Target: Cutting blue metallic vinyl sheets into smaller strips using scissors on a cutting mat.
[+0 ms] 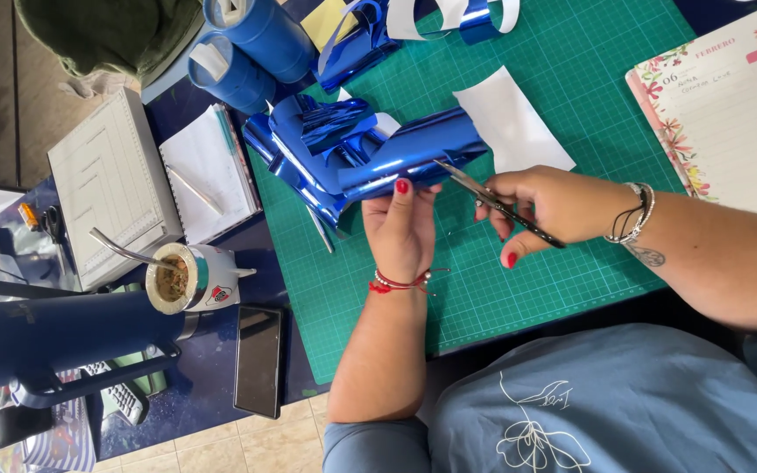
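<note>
The left hand [402,229] pinches a shiny blue foil strip [413,158] and holds it just above the green cutting mat [571,79]. The right hand [547,206] is closed around the scissors [492,203], whose blades touch the edge of the foil. A white paper piece [512,123] lies on the mat just behind the foil.

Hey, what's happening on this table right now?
A person is cutting shiny blue foil strips over a green cutting mat. The left hand holds the bundle of foil steady, while the right hand works a pair of scissors whose blades meet the foil's edge. A white paper piece lies just behind. To the side stand blue tape rolls, a cup with a metal straw and a phone.
</note>
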